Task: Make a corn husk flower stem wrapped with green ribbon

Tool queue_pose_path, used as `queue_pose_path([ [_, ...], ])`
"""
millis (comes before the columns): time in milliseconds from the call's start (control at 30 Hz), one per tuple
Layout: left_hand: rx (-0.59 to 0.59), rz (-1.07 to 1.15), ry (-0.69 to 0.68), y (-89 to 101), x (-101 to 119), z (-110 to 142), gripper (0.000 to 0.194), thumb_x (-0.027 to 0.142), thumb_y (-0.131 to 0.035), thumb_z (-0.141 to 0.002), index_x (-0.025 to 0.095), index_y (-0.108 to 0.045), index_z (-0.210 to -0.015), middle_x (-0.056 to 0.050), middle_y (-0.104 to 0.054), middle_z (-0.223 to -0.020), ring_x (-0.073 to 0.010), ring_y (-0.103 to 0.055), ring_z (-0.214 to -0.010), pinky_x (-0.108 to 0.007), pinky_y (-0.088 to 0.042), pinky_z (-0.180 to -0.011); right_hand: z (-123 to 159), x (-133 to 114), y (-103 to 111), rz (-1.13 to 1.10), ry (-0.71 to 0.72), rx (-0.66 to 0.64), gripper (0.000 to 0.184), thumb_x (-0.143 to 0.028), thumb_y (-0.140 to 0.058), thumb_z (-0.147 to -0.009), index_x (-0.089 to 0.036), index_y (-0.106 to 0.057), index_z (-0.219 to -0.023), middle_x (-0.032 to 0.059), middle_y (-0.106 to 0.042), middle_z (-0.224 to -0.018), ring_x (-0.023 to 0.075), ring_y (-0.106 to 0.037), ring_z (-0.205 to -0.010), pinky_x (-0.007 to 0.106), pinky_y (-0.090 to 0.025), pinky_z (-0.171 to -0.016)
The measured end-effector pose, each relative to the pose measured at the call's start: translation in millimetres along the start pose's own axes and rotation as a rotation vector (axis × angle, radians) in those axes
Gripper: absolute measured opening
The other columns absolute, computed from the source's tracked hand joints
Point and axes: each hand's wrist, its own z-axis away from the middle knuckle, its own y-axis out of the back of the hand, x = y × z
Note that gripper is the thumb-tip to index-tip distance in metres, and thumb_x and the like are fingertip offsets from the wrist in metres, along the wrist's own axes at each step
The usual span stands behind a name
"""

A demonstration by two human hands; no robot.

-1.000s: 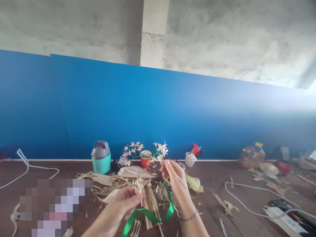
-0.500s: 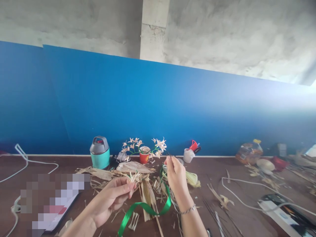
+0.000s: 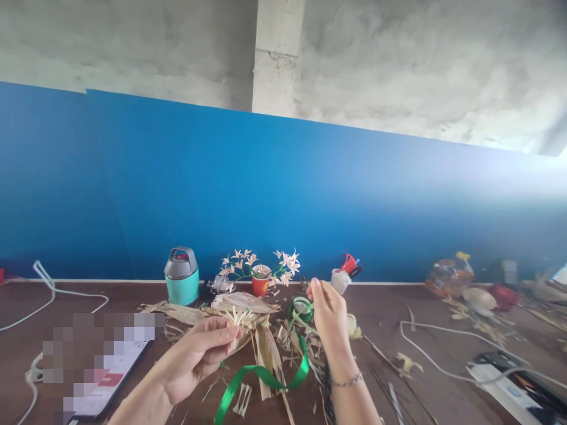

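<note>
My left hand [image 3: 201, 348] is closed, pinching a small pale bundle of husk strips [image 3: 238, 317] whose cut ends fan out above the thumb. To the right, my right hand [image 3: 331, 313] is raised with thumb and fingertips pressed together. Something thin and dark may be at its fingertips, but it is too fine to make out. A green ribbon [image 3: 266, 373] curls across the table between my forearms, running from a roll [image 3: 302, 308] beside my right hand. Dry corn husks [image 3: 268, 354] and scraps lie beneath both hands.
At the back stand a teal jar [image 3: 182, 283], a red cup [image 3: 260, 286] with pale flowers [image 3: 289, 264], and a white cup [image 3: 340, 281] holding tools. A phone-like device [image 3: 128, 366] lies left. On the right are a white cable [image 3: 425, 354], a plastic bottle [image 3: 452, 274] and thin dark stems [image 3: 385, 383].
My right hand has moved right and slightly toward me, uncovering the ribbon roll. My left hand stays nearly in place, still pinching the husk bundle. The view has shifted slightly.
</note>
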Motion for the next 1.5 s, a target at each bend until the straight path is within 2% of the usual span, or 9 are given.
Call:
queue_pose_path([
  [167,-0.013,0.044,-0.105,10.1,1,-2,0.033,0.037,-0.081,-0.061,0.012,-0.06,-0.063,0.008,-0.041,-0.053,0.0003,-0.009,-0.042,-0.013,-0.004,-0.036,-9,10,5,-0.302,-0.127,0.263,0.037,-0.05,-0.051,-0.082,-0.019,-0.051,-0.063,-0.0046,-0.042,-0.056,0.0085,-0.032,-0.045,0.021,-0.027,-0.041],
  [233,-0.012,0.06,-0.151,13.8,2,-3,0.032,0.037,-0.079,-0.064,0.012,-0.059,-0.063,0.008,-0.038,-0.054,0.0002,-0.007,-0.042,-0.013,-0.004,-0.036,-11,14,6,-0.245,-0.191,0.089,0.036,-0.05,-0.056,-0.077,-0.017,-0.058,-0.063,-0.0018,-0.049,-0.056,0.0097,-0.037,-0.045,0.022,-0.029,-0.041],
  [367,-0.011,0.057,-0.172,14.0,0,-4,0.033,0.038,-0.078,-0.065,0.012,-0.058,-0.061,0.01,-0.032,-0.053,0.0,-0.007,-0.042,-0.013,-0.005,-0.036,2,10,-4,-0.092,-0.162,-0.579,0.025,-0.039,-0.063,-0.074,-0.018,-0.072,-0.083,0.0035,-0.064,-0.072,0.0147,-0.052,-0.057,0.025,-0.04,-0.051],
  [433,0.001,0.054,-0.164,13.2,-2,-5,0.033,0.038,-0.079,-0.063,0.012,-0.059,-0.062,0.009,-0.034,-0.053,0.0003,-0.007,-0.042,-0.013,-0.005,-0.036,10,3,-10,-0.085,-0.15,-0.717,0.026,-0.036,-0.064,-0.075,-0.021,-0.072,-0.095,0.0028,-0.065,-0.079,0.0146,-0.055,-0.062,0.026,-0.042,-0.057],
  [733,0.007,0.02,-0.046,11.4,-7,-3,0.033,0.038,-0.082,-0.059,0.012,-0.063,-0.067,0.008,-0.038,-0.052,-0.0002,-0.012,-0.042,-0.014,-0.005,-0.037,7,-7,-13,-0.69,-0.371,-0.244,0.026,-0.039,-0.073,-0.071,-0.017,-0.07,-0.085,-0.0024,-0.055,-0.063,0.0065,-0.041,-0.051,0.017,-0.031,-0.043],
  [1100,0.038,0.05,0.015,-15.1,-17,-5,0.04,0.038,-0.086,-0.05,0.012,-0.06,-0.064,0.006,-0.046,-0.05,0.0013,-0.013,-0.04,-0.014,-0.003,-0.037,7,-5,-18,-0.902,-0.404,0.027,0.018,-0.029,-0.076,-0.067,-0.016,-0.067,-0.075,-0.0037,-0.053,-0.063,0.0057,-0.045,-0.052,0.014,-0.037,-0.043],
  [1300,0.024,0.106,-0.02,-10.3,-16,-5,0.039,0.036,-0.085,-0.052,0.012,-0.057,-0.062,0.008,-0.041,-0.05,0.0015,-0.01,-0.04,-0.013,-0.002,-0.036,-17,10,15,-0.98,-0.313,0.28,0.019,-0.027,-0.073,-0.066,-0.017,-0.057,-0.071,-0.0066,-0.048,-0.058,0.0042,-0.041,-0.046,0.013,-0.034,-0.04],
  [1433,0.002,0.213,-0.114,-11.7,-16,-7,0.038,0.036,-0.085,-0.054,0.011,-0.056,-0.06,0.009,-0.039,-0.053,0.0012,-0.009,-0.041,-0.013,-0.004,-0.036,-18,9,26,-0.785,-0.373,0.034,0.03,-0.04,-0.064,-0.073,-0.018,-0.051,-0.058,-0.0082,-0.038,-0.041,0.0051,-0.028,-0.035,0.018,-0.023,-0.033],
  [1500,0.004,0.22,-0.14,-14.0,-19,-9,0.036,0.036,-0.083,-0.058,0.011,-0.057,-0.062,0.008,-0.041,-0.055,0.0012,-0.01,-0.042,-0.013,-0.005,-0.037,-6,0,16,-0.544,-0.355,-0.357,0.032,-0.044,-0.062,-0.077,-0.016,-0.06,-0.063,-0.0054,-0.045,-0.041,0.0059,-0.032,-0.037,0.018,-0.023,-0.036],
])
